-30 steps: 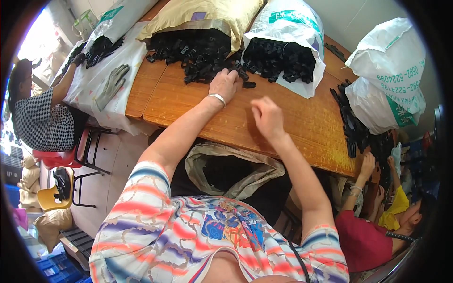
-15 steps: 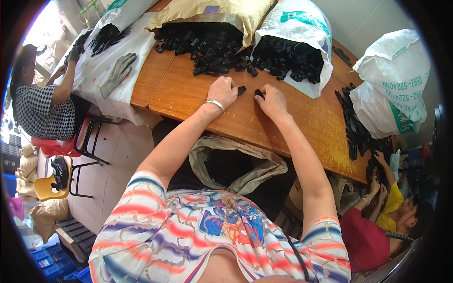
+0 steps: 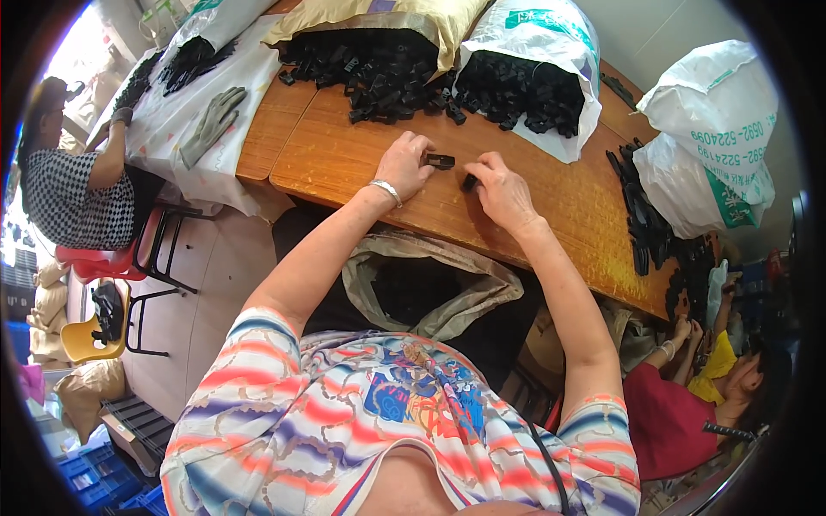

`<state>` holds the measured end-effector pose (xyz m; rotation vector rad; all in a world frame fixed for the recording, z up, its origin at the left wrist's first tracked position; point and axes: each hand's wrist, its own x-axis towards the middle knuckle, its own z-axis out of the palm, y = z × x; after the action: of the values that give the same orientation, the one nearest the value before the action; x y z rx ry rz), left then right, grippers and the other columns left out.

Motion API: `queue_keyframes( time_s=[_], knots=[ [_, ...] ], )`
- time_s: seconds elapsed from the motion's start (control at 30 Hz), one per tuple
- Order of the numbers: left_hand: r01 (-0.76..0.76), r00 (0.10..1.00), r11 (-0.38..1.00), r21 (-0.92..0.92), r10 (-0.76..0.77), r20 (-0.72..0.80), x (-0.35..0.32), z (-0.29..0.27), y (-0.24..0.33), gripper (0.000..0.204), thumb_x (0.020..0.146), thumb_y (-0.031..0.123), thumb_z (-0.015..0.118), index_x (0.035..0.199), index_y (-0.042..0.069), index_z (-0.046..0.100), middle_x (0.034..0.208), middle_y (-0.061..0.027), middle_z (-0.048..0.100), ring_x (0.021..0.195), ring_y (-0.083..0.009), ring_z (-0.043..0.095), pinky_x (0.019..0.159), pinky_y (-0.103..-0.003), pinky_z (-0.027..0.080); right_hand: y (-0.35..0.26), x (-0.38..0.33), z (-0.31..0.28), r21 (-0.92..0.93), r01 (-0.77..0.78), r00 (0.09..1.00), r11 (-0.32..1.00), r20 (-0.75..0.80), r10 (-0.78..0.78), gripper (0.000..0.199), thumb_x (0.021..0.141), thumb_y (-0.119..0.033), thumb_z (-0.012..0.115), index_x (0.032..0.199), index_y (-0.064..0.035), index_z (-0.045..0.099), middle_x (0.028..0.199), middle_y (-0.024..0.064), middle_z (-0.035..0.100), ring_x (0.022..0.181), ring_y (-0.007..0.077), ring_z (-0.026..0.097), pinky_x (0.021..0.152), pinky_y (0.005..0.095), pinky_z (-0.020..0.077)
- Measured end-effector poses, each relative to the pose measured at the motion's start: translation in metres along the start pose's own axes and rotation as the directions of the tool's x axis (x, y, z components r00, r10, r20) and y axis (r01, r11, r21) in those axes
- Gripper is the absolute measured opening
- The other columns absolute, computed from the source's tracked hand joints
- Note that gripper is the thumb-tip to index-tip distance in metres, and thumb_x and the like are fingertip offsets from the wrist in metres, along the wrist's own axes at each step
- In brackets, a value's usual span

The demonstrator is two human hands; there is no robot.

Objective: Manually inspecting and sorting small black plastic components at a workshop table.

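My left hand [image 3: 407, 168] is over the wooden table, its fingers closed on a small black plastic part [image 3: 440, 161] that sticks out to the right, a slot showing in it. A short gap away, my right hand [image 3: 502, 191] pinches another small black piece [image 3: 470, 181], mostly covered by the fingers. The two pieces are apart. Beyond my hands, a heap of black plastic parts [image 3: 379, 82] spills from a tan sack [image 3: 469, 21]. More black parts [image 3: 516, 96] fill the mouth of a white sack [image 3: 588, 86] to its right.
An open cloth sack [image 3: 482, 308] hangs at the table's front edge [image 3: 396, 225], below my forearms. White sacks [image 3: 710, 129] and long black parts [image 3: 641, 215] lie at right. A grey glove [image 3: 211, 129] rests on the left table. Co-workers [image 3: 82, 189] sit left and right [image 3: 667, 413].
The black part in my left hand has turned and shows more of its length. My right hand has shifted slightly down and right, still pinching its piece.
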<state>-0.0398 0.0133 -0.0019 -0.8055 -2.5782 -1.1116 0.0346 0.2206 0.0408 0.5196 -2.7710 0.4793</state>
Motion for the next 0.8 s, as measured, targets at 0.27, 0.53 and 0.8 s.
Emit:
queue_keyframes(
  time_s=[0.27,0.53,0.8],
  knots=[
    [0.063,0.997,0.993,-0.097,-0.058,0.054,-0.001,-0.001,-0.005,0.025,0.076,0.01,0.073,0.098,0.002,0.065,0.097,-0.0111,0.058,0.087,-0.0257,0.062,0.079,-0.035,0.052,-0.006,0.016,0.007,0.168,-0.102,0.993,0.98,-0.045,0.111,0.02,0.076,-0.006,0.074,0.094,-0.0061,0.065,0.096,0.0121,0.06,0.084,0.0347,0.063,0.072,0.0429,0.0524],
    [0.049,0.999,0.994,-0.096,-0.047,0.024,-0.002,0.002,-0.004,0.022,0.077,0.009,0.072,0.097,0.004,0.066,0.095,-0.0112,0.058,0.087,-0.0265,0.062,0.078,-0.035,0.052,-0.011,0.041,0.029,0.162,-0.013,0.997,0.987,-0.078,0.026,0.023,0.076,0.0,0.071,0.099,-0.0019,0.067,0.095,0.0151,0.06,0.085,0.0357,0.062,0.075,0.0408,0.0517],
    [0.122,0.99,0.981,-0.153,-0.11,0.089,0.0,-0.001,-0.002,0.02,0.076,0.007,0.073,0.095,0.004,0.068,0.099,-0.0121,0.059,0.096,-0.0306,0.06,0.084,-0.038,0.05,-0.014,0.042,0.027,0.117,0.009,1.0,0.993,0.015,-0.011,0.017,0.08,-0.001,0.066,0.097,-0.0007,0.067,0.096,0.0165,0.058,0.085,0.0365,0.063,0.074,0.0424,0.053]
  ],
)
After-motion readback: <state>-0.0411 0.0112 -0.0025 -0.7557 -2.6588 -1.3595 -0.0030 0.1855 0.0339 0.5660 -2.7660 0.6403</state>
